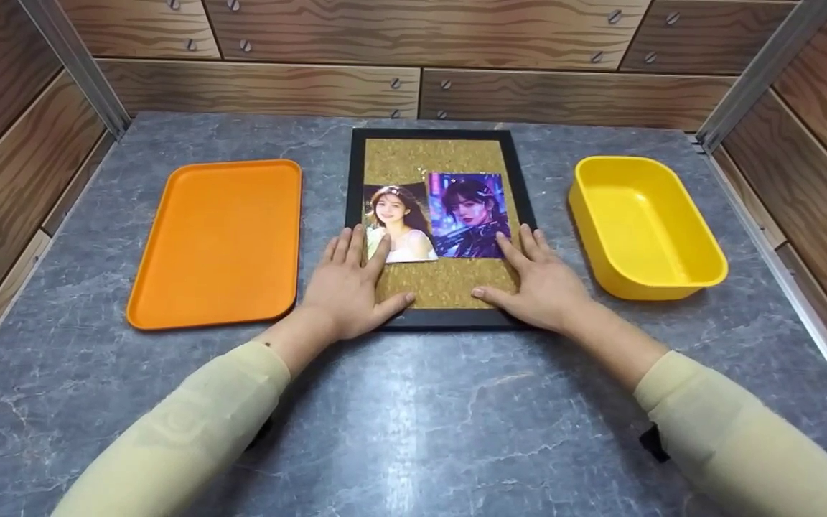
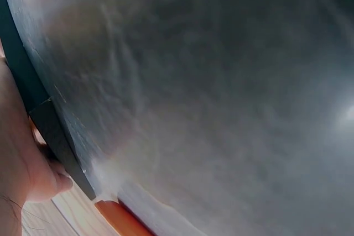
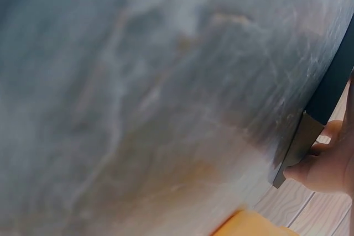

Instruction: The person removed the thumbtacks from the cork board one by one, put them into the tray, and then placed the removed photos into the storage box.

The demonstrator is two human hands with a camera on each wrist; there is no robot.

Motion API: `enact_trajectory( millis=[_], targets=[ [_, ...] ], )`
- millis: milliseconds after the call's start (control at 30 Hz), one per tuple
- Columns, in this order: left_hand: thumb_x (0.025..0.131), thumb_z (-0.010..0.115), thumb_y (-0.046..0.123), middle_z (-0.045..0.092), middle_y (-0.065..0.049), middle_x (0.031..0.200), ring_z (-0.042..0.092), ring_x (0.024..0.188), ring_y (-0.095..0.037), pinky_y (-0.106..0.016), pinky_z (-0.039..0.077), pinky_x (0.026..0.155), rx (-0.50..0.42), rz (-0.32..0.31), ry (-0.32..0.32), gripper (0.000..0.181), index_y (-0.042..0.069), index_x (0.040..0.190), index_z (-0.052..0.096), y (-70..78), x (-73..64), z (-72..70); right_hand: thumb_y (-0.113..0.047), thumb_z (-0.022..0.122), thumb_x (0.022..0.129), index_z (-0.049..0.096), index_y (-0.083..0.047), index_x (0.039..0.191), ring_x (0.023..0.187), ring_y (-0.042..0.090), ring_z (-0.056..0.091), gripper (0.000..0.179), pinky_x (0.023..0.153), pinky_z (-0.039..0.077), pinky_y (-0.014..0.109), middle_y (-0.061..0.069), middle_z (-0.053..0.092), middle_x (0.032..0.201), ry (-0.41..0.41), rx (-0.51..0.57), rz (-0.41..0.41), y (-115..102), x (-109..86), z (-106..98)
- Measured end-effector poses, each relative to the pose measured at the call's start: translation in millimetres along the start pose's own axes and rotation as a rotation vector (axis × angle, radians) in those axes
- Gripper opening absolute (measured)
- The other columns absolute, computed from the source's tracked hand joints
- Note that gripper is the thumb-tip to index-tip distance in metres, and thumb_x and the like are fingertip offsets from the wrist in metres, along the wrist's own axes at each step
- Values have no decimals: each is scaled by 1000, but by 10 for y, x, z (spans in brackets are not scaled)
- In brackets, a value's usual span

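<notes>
A black-framed cork board [image 1: 449, 287] lies flat on the table. Two photos rest side by side on its cork: one with a light-dressed portrait [image 1: 403, 222] at left, one with a purple neon portrait [image 1: 465, 215] at right. My left hand [image 1: 347, 287] rests on the board's lower left side, fingers spread, index fingertip over the left photo's edge. On the lower right side rests my right hand [image 1: 539, 283], likewise spread, its index fingertip by the right photo's edge. Both wrist views show a hand against the black frame [image 2: 55, 131].
An orange tray [image 1: 223, 244] lies left of the board. To the right stands a yellow bin [image 1: 647, 230]. Grey marbled tabletop [image 1: 413, 416] spreads in front, and wood-patterned panels [image 1: 413, 36] enclose the back and sides.
</notes>
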State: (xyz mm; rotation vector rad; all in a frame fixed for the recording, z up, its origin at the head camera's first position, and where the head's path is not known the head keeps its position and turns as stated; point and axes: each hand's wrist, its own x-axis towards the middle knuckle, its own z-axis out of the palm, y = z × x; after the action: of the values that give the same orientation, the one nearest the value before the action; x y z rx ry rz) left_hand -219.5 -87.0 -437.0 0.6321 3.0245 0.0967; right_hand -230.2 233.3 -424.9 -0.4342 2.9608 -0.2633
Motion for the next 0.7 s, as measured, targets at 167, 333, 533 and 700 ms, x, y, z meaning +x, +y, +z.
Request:
enact_trajectory(
  millis=[167,333,533,700],
  targets=[
    [98,26,86,8,-30,172,9,160,-47,-57,9,130,-2,2,-3,103,16,172,13,18,-36,7,-88,46,92,20,-14,170,159,48,8,111,124,23,62,28,6,172,18,0,-12,-5,-40,8],
    [98,25,85,8,-31,172,9,159,-48,-58,11,129,-3,9,4,102,15,172,14,43,-71,14,-89,44,91,18,-15,171,159,48,7,112,124,22,63,28,4,173,8,-5,-8,-6,-89,7],
    [98,24,86,10,-32,171,10,159,-49,-58,10,129,6,13,6,103,15,172,14,72,-118,14,-88,45,92,17,-17,171,159,48,7,111,123,23,65,27,4,173,5,-5,-4,-18,-143,16],
    [98,24,86,10,-32,171,11,159,-49,-58,11,129,6,21,11,103,15,172,15,84,-169,16,-88,45,92,17,-17,171,159,49,7,110,123,22,66,27,4,173,6,-5,-5,-37,-194,33]
  ],
)
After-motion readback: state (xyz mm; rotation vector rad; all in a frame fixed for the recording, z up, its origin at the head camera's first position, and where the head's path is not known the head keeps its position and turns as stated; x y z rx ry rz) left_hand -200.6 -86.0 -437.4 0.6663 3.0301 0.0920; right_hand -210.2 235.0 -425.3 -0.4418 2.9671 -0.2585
